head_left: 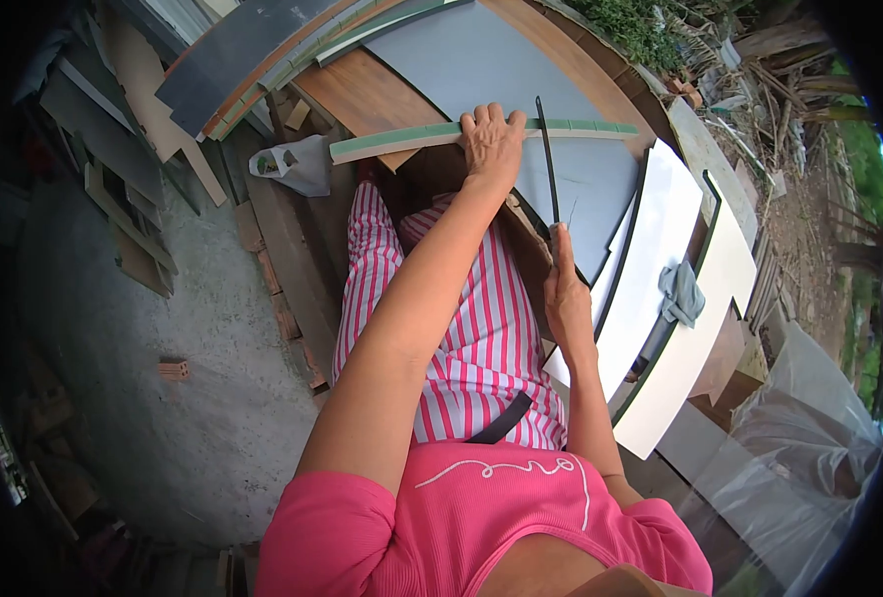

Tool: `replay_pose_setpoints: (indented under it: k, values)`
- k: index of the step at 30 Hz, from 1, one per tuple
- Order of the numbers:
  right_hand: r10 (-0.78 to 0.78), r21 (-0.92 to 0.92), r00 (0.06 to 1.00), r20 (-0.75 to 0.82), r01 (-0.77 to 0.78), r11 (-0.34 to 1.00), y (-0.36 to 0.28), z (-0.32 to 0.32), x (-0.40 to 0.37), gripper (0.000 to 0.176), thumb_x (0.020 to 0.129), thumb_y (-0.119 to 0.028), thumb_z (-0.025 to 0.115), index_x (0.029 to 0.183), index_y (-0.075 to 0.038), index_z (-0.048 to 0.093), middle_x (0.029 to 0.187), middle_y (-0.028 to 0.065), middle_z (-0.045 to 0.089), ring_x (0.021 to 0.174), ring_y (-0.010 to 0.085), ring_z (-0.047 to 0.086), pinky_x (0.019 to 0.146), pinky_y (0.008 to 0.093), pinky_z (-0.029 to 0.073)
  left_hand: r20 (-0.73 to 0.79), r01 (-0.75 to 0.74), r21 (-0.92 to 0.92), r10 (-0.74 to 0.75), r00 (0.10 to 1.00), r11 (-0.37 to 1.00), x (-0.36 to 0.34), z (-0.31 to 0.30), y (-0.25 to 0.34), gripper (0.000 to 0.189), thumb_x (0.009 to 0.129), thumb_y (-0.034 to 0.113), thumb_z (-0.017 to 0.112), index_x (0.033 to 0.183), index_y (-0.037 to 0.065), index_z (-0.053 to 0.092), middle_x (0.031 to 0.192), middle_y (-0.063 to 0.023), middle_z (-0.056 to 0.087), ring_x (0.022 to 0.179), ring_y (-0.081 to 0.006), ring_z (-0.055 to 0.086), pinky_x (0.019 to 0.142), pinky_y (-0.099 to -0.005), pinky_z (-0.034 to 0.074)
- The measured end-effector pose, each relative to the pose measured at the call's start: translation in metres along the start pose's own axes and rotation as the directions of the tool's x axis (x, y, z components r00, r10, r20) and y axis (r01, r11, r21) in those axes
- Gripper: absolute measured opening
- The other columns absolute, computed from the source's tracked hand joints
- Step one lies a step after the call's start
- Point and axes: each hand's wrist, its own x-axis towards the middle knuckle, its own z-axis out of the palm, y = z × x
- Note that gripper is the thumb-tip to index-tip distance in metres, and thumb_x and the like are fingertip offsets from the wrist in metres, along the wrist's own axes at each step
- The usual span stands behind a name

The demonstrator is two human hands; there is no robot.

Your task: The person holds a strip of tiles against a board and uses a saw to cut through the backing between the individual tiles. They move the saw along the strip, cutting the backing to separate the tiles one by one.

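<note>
My left hand (493, 146) is closed over a long, narrow strip (392, 142), pale on its side and green along its top, with evenly spaced lines across it. The strip lies crosswise over a grey-blue panel (441, 55) in front of my legs. Low in my right hand (568, 294), fingers wrapped round its near end, is a thin dark saw blade (549, 164). The blade points away from me and crosses the strip just right of my left hand. My right fingers are partly hidden by the hand itself.
White boards (650, 239) with dark edges lean at my right, a grey cloth (682, 295) on them. More lined strips (292, 65) lie at the upper left. A plastic bag (297, 164) sits left of my legs. Clear plastic sheeting (799, 428) covers the lower right.
</note>
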Motion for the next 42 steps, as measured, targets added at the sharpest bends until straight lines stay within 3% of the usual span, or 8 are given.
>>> replay_pose_setpoints:
  k: [13, 24, 29, 31, 38, 40, 41, 42]
  values:
    - [-0.092, 0.015, 0.994, -0.062, 0.093, 0.996, -0.035, -0.011, 0.141, 0.069, 0.087, -0.003, 0.04, 0.15, -0.017, 0.014, 0.137, 0.0156, 0.048, 0.096, 0.0443, 0.061, 0.085, 0.0491, 0.048, -0.036, -0.01, 0.029, 0.011, 0.999, 1.0, 0.001, -0.001, -0.001, 0.015, 0.083, 0.02, 0.062, 0.094, 0.01, 0.061, 0.091, -0.0118, 0.056, 0.092, -0.0278, 0.052, 0.083, -0.0426, 0.036]
    - [0.074, -0.028, 0.996, 0.045, -0.073, 0.997, -0.002, -0.009, -0.015, 0.072, 0.089, 0.006, 0.039, 0.151, -0.02, 0.013, 0.141, 0.0118, 0.046, 0.102, 0.04, 0.063, 0.087, 0.0465, 0.053, -0.041, -0.028, 0.002, 0.029, 0.999, 1.0, -0.002, 0.002, 0.0, 0.017, 0.083, 0.022, 0.065, 0.093, 0.01, 0.06, 0.09, -0.0127, 0.055, 0.09, -0.03, 0.051, 0.079, -0.0433, 0.035]
    - [0.051, 0.012, 0.998, 0.036, -0.052, 0.999, -0.001, 0.0, 0.018, 0.072, 0.089, 0.006, 0.039, 0.151, -0.02, 0.013, 0.139, 0.017, 0.047, 0.101, 0.0404, 0.063, 0.086, 0.0477, 0.053, -0.024, -0.02, 0.008, 0.02, 1.0, 1.0, -0.003, 0.001, 0.001, 0.016, 0.082, 0.021, 0.065, 0.092, 0.01, 0.06, 0.089, -0.0125, 0.055, 0.091, -0.0294, 0.051, 0.08, -0.043, 0.035]
    - [-0.144, -0.046, 0.974, -0.177, 0.138, 0.989, -0.001, 0.015, 0.066, 0.07, 0.088, -0.002, 0.045, 0.15, -0.02, 0.016, 0.081, 0.0256, 0.065, 0.069, 0.0368, 0.066, 0.059, 0.0471, 0.051, -0.026, -0.022, 0.016, 0.022, 0.999, 1.0, -0.002, 0.0, 0.002, 0.015, 0.082, 0.02, 0.064, 0.092, 0.01, 0.061, 0.09, -0.0126, 0.056, 0.092, -0.0288, 0.051, 0.082, -0.0425, 0.036]
    - [-0.189, 0.067, 0.958, -0.217, 0.207, 0.976, -0.022, -0.005, 0.129, 0.067, 0.085, -0.003, 0.043, 0.148, -0.017, 0.022, 0.089, 0.0291, 0.064, 0.08, 0.0454, 0.063, 0.075, 0.0514, 0.048, -0.009, 0.003, 0.043, -0.003, 1.0, 0.999, 0.0, -0.002, 0.004, 0.017, 0.082, 0.022, 0.064, 0.094, 0.011, 0.061, 0.092, -0.012, 0.056, 0.094, -0.029, 0.051, 0.083, -0.0424, 0.036]
    - [-0.064, 0.077, 0.997, -0.04, 0.067, 0.995, -0.027, -0.016, 0.101, 0.069, 0.087, 0.0, 0.04, 0.149, -0.017, 0.018, 0.135, 0.0181, 0.05, 0.099, 0.0443, 0.06, 0.084, 0.0493, 0.05, -0.031, -0.024, 0.017, 0.024, 0.999, 1.0, -0.002, 0.0, 0.002, 0.018, 0.082, 0.023, 0.066, 0.093, 0.01, 0.06, 0.089, -0.013, 0.055, 0.09, -0.0303, 0.051, 0.079, -0.0435, 0.036]
    - [-0.059, 0.075, 0.998, -0.034, 0.061, 0.995, -0.022, -0.012, 0.084, 0.069, 0.087, 0.0, 0.04, 0.149, -0.017, 0.018, 0.135, 0.0181, 0.05, 0.099, 0.0443, 0.06, 0.084, 0.0493, 0.05, -0.024, -0.02, 0.014, 0.021, 1.0, 1.0, -0.003, 0.001, 0.0, 0.018, 0.082, 0.023, 0.066, 0.093, 0.01, 0.06, 0.089, -0.013, 0.055, 0.09, -0.0303, 0.051, 0.079, -0.0435, 0.036]
    - [-0.071, 0.05, 0.995, -0.069, 0.074, 0.996, -0.014, -0.007, 0.063, 0.069, 0.088, 0.0, 0.041, 0.15, -0.019, 0.017, 0.112, 0.0226, 0.058, 0.087, 0.0419, 0.063, 0.075, 0.0488, 0.051, -0.035, -0.024, 0.01, 0.025, 0.999, 1.0, -0.004, 0.002, 0.001, 0.017, 0.083, 0.022, 0.066, 0.093, 0.01, 0.06, 0.089, -0.013, 0.055, 0.09, -0.0303, 0.051, 0.079, -0.0435, 0.036]
